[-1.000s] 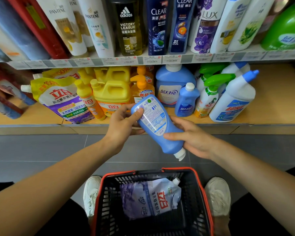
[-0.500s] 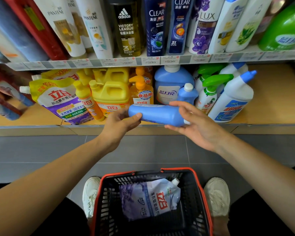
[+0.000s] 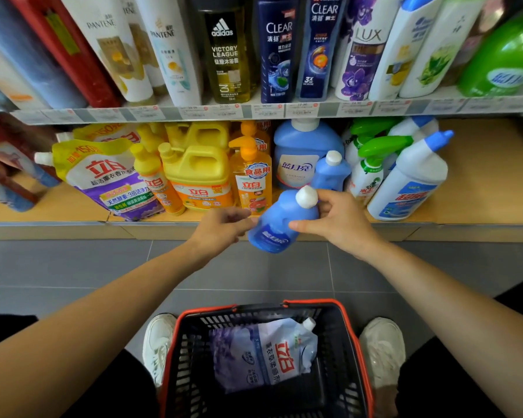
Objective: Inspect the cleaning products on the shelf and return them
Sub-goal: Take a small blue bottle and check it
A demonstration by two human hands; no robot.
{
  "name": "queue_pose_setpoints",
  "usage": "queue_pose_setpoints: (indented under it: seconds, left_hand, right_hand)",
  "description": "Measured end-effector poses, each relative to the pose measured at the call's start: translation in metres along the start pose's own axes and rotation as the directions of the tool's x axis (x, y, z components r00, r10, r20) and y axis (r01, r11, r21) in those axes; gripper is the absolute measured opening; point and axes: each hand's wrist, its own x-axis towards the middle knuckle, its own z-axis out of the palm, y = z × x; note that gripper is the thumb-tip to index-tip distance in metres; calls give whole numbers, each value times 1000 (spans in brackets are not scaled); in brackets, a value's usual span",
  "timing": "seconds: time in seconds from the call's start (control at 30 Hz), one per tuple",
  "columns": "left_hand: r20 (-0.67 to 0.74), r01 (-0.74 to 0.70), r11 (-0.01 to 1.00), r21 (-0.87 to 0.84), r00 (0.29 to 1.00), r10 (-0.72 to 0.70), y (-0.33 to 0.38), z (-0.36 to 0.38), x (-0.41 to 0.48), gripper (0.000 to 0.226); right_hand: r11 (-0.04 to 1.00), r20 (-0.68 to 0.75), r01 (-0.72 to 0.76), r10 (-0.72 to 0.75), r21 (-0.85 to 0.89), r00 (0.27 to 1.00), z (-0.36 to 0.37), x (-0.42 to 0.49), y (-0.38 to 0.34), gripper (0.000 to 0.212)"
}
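Hands meet at the shelf's [image 3: 480, 188] front edge.
Right hand [image 3: 341, 224] grips the tilted blue bottle [image 3: 272, 229] below its white cap [image 3: 307, 197] — left hand [image 3: 221, 229] loosely curled, just beside it.

The bottle [image 3: 280, 227] is before the lower shelf [image 3: 480, 182] — nearer, a pouch [image 3: 263, 354] lies in the basket [image 3: 194, 357].

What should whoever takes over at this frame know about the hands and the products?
The right hand grips the small blue bottle near its white cap, cap up, tilted, in front of the lower shelf.
The left hand is beside it, fingers loosely curled; contact unclear.
Bottle not yet returned: probably set it next to the matching blue bottle.
A refill pouch lies in the basket.
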Motion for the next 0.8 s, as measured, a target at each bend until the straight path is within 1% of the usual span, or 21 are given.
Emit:
queue_pose_setpoints:
  seconds: [0.03, 0.1, 0.17, 0.23, 0.33, 0.43, 0.5, 0.53, 0.57, 0.6, 0.63, 0.67, 0.7, 0.73, 0.8]
  left_hand:
    - [-9, -115, 993, 10, 993, 116, 3, 0, 0, 35]
    - [38, -303, 953, 15, 952, 303, 11, 1, 0, 44]
    - [124, -426, 903, 60, 901, 416, 18, 4, 1, 55]
    - [158, -527, 838, 143, 848, 506, 20, 7, 2, 54]
    - [133, -574, 795, 197, 819, 559, 22, 4, 5, 47]
    - [156, -595, 767, 239, 803, 575, 19, -1, 13, 34]
    - [130, -561, 779, 278, 826, 549, 10, -2, 19, 32]
    - [106, -527, 797, 294, 847, 521, 4, -1, 21, 32]
    - [82, -493, 813, 311, 866, 494, -4, 0, 23, 32]
    - [58, -460, 825, 329, 881, 469, -13, 2, 24, 32]
    - [40, -432, 831, 350, 893, 448, -21, 4, 26, 32]
    - [32, -410, 831, 376, 902, 430, -30, 6, 28, 32]
    - [30, -392, 825, 407, 908, 417, -37, 8, 32, 31]
    - [27, -371, 820, 435, 916, 400, -44, 10, 36, 31]
    - [22, -316, 828, 463, 938, 345, -56, 14, 45, 32]
  right_hand:
    - [998, 15, 13, -12, -61, 1000, 2, 2, -1, 44]
    - [989, 68, 37, -27, -144, 997, 7, 5, -4, 50]
    - [976, 119, 80, -57, -202, 991, 12, 8, -8, 58]
    - [965, 144, 101, -67, -241, 987, 16, 10, -11, 61]
    - [953, 145, 113, -74, -282, 987, 22, 13, -11, 55]
    - [964, 225, 78, -20, -253, 974, 24, 15, -8, 58]
    - [972, 294, 20, 51, -233, 955, 16, 23, -4, 65]
    - [968, 285, 2, 72, -251, 956, 9, 29, -1, 66]
    - [963, 229, -17, 80, -268, 970, 1, 37, 2, 64]
    - [960, 116, -37, 72, -276, 991, -9, 47, 5, 58]
    - [958, -30, -62, 56, -281, 998, -19, 56, 9, 52]
    - [956, -169, -85, 38, -281, 985, -29, 66, 13, 50]
    - [953, -272, -105, 25, -284, 962, -38, 75, 17, 50]
    - [950, -323, -121, 22, -288, 946, -44, 83, 21, 54]
    - [941, -316, -135, 33, -309, 948, -50, 93, 32, 64]
